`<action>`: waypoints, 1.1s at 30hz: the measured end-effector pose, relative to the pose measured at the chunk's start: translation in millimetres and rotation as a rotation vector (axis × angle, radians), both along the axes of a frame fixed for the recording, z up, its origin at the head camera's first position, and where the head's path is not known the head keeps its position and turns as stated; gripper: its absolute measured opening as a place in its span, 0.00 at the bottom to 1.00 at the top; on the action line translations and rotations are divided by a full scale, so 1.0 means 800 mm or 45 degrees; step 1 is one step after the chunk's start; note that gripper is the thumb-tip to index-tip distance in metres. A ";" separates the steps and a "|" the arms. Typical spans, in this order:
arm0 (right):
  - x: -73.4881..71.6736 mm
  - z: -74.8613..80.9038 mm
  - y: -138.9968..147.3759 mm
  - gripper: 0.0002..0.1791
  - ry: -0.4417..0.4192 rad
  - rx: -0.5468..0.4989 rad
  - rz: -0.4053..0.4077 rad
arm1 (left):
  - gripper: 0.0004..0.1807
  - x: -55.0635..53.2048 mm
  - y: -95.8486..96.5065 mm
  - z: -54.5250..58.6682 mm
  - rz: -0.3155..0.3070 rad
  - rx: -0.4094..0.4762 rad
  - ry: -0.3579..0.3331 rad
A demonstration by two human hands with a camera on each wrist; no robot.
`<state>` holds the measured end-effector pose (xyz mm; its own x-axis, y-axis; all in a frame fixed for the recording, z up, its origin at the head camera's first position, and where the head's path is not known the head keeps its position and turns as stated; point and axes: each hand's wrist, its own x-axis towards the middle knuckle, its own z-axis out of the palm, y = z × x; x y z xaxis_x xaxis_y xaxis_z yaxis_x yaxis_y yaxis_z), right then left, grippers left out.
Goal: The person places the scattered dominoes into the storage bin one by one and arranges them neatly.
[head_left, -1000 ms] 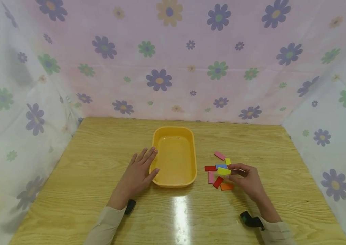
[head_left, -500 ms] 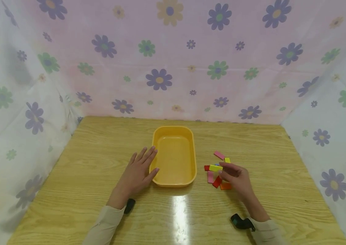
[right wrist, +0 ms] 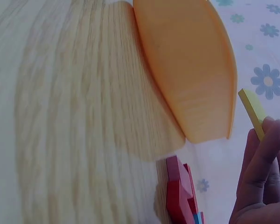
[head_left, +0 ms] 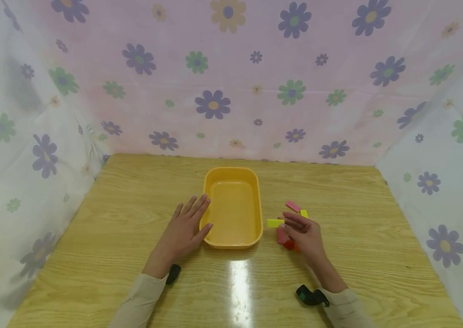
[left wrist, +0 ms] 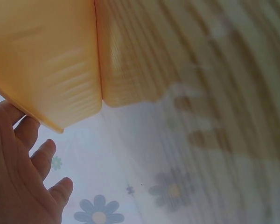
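Observation:
Between its thumb and fingers my right hand (head_left: 306,236) pinches a yellow block (head_left: 275,223), flat and oblong, held up just right of the yellow-orange tray (head_left: 231,248). The right wrist view shows the same yellow block (right wrist: 253,112) sticking out past the fingertips, above the table. My left hand (head_left: 183,232) rests with straight fingers on the tray's left rim. In the left wrist view, its fingers touch the tray's outer edge (left wrist: 42,122). Below and behind my right hand lie loose blocks, partly covered by it: a pink block (head_left: 282,235), a red block (head_left: 289,245) and others.
Farther back on the table lie another pink block (head_left: 293,206) and a small yellow block (head_left: 304,213). The wood-patterned table (head_left: 153,182) runs back to a flowered cloth (head_left: 231,82), which also hangs at both sides. A black wrist camera (head_left: 311,296) sits by the right sleeve.
My right hand has moved left toward the tray, carrying the yellow block away from above the other blocks. The left hand has stayed on the tray's rim.

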<state>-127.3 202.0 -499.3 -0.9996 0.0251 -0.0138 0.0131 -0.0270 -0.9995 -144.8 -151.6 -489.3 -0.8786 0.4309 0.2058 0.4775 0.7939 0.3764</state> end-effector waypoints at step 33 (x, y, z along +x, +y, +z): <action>-0.021 0.042 -0.071 0.22 -0.044 -0.090 0.067 | 0.37 -0.001 -0.001 0.001 0.005 -0.027 -0.042</action>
